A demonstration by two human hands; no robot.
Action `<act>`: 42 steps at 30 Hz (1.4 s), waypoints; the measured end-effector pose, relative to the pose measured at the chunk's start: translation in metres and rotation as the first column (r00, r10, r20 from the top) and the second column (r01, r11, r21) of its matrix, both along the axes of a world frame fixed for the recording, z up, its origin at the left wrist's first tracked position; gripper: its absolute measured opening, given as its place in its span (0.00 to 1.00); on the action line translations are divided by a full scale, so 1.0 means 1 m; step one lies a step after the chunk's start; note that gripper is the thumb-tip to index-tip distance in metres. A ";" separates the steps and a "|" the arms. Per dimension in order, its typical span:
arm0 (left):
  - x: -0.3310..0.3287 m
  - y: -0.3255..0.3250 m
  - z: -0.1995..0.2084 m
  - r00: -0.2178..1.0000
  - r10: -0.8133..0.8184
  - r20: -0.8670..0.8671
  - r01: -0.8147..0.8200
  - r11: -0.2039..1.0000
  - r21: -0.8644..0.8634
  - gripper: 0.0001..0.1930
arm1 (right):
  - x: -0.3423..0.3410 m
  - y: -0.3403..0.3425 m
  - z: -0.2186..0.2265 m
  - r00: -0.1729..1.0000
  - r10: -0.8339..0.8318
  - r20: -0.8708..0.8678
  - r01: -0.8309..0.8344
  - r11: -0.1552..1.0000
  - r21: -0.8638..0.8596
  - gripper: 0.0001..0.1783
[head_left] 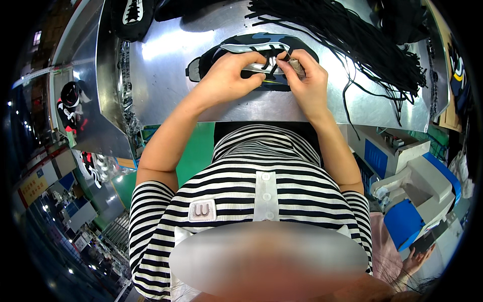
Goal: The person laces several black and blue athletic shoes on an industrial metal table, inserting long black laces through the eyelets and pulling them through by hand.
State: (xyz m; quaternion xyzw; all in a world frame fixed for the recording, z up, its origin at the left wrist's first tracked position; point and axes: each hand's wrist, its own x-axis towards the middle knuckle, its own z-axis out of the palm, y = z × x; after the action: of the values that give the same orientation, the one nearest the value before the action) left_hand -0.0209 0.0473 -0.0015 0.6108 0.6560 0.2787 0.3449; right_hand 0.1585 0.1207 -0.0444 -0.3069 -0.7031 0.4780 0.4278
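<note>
Black laces (pixel 347 40) heap on the counter (pixel 166 83) right of the shoe (pixel 262 40); left fingers (pixel 248 59) spread over it, right fingers (pixel 290 74) pinch its lacing (pixel 267 61).

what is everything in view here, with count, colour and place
shoe: one, black with blue and white, mid tabletop
lace pile: one, black, tabletop's upper right
metal tabletop: one, silver, upper middle
second shoe: one, black and white, top left
machinery: count unclear, pale grey and blue, lower right
floor: one, green, below the tabletop
co-worker's hand: one, bare, bottom right
far-left clutter: too small to count, mixed colours
striped shirt: one, black and white, lower middle
left grip: one, bare, on the shoe's left half
right grip: one, bare, at the shoe's right half
</note>
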 end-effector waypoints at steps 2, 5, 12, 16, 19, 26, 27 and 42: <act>0.004 0.001 0.005 1.000 0.019 0.003 -0.019 0.999 -0.031 0.18 | 0.000 0.000 -0.003 0.999 -0.032 0.004 0.032 0.999 0.010 0.06; 0.011 0.002 -0.004 0.988 0.051 -0.148 -0.031 0.991 0.133 0.18 | -0.001 0.001 -0.004 0.998 -0.054 -0.017 0.055 0.998 0.029 0.06; 0.019 -0.001 -0.011 0.955 0.141 -0.261 -0.099 0.981 0.169 0.15 | 0.016 -0.009 0.005 0.993 -0.030 0.112 0.045 0.990 -0.135 0.13; 0.019 0.001 -0.010 0.951 0.133 -0.278 -0.080 0.978 0.195 0.15 | 0.037 -0.030 0.016 0.980 0.082 0.179 -0.037 0.970 -0.241 0.15; 0.016 0.001 -0.011 0.957 0.125 -0.262 -0.079 0.980 0.182 0.16 | 0.038 -0.035 0.014 0.964 0.093 0.249 -0.049 0.983 -0.179 0.13; 0.015 0.001 -0.010 0.964 0.111 -0.244 -0.069 0.983 0.171 0.16 | 0.033 -0.029 0.003 0.945 0.098 0.311 -0.044 0.983 -0.176 0.11; 0.015 0.001 -0.010 0.966 0.108 -0.237 -0.072 0.986 0.153 0.15 | 0.032 -0.029 0.002 0.947 0.100 0.305 -0.041 0.980 -0.194 0.10; 0.022 -0.020 -0.008 0.908 -0.016 -0.419 0.166 0.931 0.325 0.08 | 0.035 -0.040 0.002 0.955 0.202 0.217 -0.086 0.890 -0.448 0.15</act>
State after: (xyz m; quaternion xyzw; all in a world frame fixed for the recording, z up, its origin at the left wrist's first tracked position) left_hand 0.0010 0.0272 -0.0093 0.7378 0.6229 0.2412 0.0974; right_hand 0.1932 0.0810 -0.0421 -0.4003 -0.6493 0.6092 0.2170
